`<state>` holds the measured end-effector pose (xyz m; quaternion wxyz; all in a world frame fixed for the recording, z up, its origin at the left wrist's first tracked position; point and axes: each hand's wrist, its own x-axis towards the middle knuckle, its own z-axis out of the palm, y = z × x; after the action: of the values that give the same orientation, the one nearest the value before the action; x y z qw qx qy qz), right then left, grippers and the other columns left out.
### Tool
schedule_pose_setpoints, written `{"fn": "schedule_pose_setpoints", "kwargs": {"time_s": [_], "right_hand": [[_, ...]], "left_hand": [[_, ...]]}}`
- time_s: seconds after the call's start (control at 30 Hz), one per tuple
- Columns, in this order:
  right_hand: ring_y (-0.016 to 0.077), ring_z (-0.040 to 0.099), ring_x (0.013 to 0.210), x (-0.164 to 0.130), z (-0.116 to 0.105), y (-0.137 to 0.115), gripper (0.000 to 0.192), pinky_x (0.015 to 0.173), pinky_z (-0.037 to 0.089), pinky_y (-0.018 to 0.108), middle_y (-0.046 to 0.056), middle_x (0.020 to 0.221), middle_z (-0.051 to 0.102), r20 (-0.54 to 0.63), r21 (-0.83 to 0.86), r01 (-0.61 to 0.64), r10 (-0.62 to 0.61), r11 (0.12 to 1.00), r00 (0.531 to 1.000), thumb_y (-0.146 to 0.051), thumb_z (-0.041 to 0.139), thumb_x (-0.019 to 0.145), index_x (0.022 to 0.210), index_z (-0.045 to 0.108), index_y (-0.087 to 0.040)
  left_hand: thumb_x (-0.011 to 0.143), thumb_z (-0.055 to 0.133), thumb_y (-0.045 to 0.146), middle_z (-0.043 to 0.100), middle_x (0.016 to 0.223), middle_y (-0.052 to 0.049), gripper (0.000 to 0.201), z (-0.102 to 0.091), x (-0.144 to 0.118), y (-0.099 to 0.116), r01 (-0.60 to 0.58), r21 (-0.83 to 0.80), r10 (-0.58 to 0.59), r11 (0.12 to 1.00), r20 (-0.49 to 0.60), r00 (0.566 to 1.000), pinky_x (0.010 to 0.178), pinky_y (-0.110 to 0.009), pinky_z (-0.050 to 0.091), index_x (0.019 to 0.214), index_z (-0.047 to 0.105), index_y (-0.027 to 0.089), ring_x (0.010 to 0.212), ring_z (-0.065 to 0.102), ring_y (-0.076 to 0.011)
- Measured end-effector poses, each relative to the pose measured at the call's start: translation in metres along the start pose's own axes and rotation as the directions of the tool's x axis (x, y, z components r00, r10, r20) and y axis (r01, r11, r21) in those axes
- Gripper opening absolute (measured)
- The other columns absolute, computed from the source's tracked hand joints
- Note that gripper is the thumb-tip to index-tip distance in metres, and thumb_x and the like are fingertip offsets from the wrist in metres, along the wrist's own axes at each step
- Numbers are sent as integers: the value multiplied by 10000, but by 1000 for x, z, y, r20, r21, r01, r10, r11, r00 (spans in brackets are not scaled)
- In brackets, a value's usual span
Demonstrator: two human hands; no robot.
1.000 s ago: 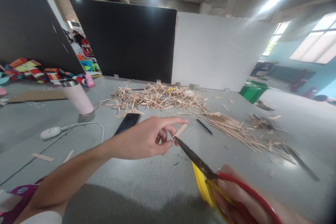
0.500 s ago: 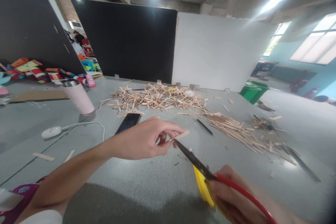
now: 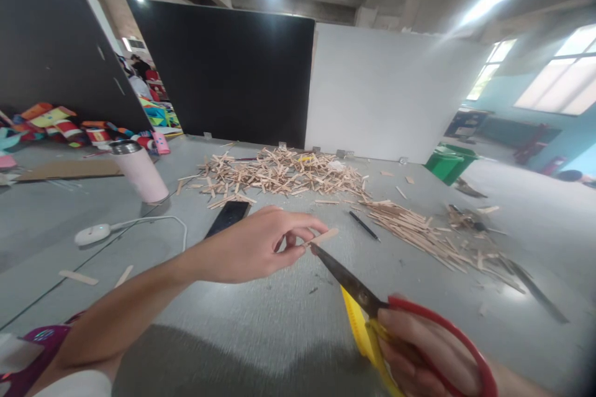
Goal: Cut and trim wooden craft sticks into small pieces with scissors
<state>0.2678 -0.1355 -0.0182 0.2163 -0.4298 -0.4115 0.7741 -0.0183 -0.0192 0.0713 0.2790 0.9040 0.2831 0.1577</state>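
Since a second before, the flat, pale wooden stick (image 3: pixel 326 236) had tipped from a steep slant to a shallower one. Your left hand (image 3: pixel 254 247) held its near end in a narrow pinch, apparently above the grey table (image 3: pixel 270 322), in front of the loose heap of pale wooden sticks (image 3: pixel 279 170). Your right hand (image 3: pixel 426 335) was wrapped around the handles of the red-and-yellow-handled metal scissors (image 3: pixel 342 274). Their tips lay at or just beside the stick, close to your left fingertips; contact was too small to tell.

The step looked like fine work at the pinched end, so it called for a grip firm enough to stop the stick turning, with your thumb clear of the points. Thin wood seemed likely to split, so short, gentle squeezes suited it best.
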Motion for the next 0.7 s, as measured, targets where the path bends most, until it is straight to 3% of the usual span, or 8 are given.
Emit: {"fn": "schedule_pose_setpoints", "kwargs": {"time_s": [0.13, 0.23, 0.37, 0.47, 0.6, 0.7], "right_hand": [[66, 264, 187, 7, -6, 7, 675, 205, 228, 152, -85, 280, 387, 171, 230, -23, -18, 973, 985, -831, 732, 740, 528, 543, -218], [72, 233, 171, 8, -10, 13, 691, 196, 241, 170, -87, 268, 366, 153, 249, 26, -66, 968, 986, -837, 653, 825, 527, 540, -224], [61, 277, 233, -1, -11, 15, 685, 270, 253, 157, -90, 301, 354, -6, 47, 245, -245, 968, 969, -770, 552, 979, 568, 517, -224], [71, 368, 326, -12, -8, 8, 618, 357, 313, 173, -87, 400, 422, -39, -187, 331, -344, 925, 938, -764, 559, 996, 708, 539, -217], [113, 510, 461, -21, 2, -9, 738, 462, 413, 224, -23, 551, 536, -79, -376, 176, -220, 910, 972, -941, 519, 863, 749, 554, -213], [104, 495, 466, -23, 10, -20, 759, 458, 383, 209, -17, 546, 541, -182, -427, 52, -142, 903, 973, -967, 518, 826, 690, 526, -220]], "left_hand": [[1030, 613, 183, 839, 1176, 37, 386, 0, 1, 0, -14, -13, 14, 1000, -29, 999, 669, -241, 467, 1389, 646, 322, 734, 663, -116], [1032, 603, 162, 838, 1143, 41, 374, 1, 2, 0, -26, -41, 26, 999, 0, 1000, 675, -241, 475, 1377, 637, 301, 731, 651, -112], [1035, 613, 178, 824, 1164, 20, 416, 2, 3, -2, -17, -130, 16, 991, -7, 1000, 662, -237, 489, 1434, 586, 294, 794, 663, -124], [1038, 622, 196, 823, 1125, 15, 431, 0, 3, -3, -8, -198, 4, 980, -21, 1000, 656, -230, 497, 1455, 556, 288, 748, 623, -117], [1020, 625, 169, 814, 1065, 9, 374, -1, 1, 0, -42, -177, 38, 983, -26, 999, 643, -211, 491, 1383, 625, 263, 767, 636, -118], [1009, 627, 166, 802, 1007, 21, 375, 0, 0, 1, -62, -136, 59, 989, -24, 998, 620, -203, 479, 1369, 644, 271, 715, 608, -109]]}}
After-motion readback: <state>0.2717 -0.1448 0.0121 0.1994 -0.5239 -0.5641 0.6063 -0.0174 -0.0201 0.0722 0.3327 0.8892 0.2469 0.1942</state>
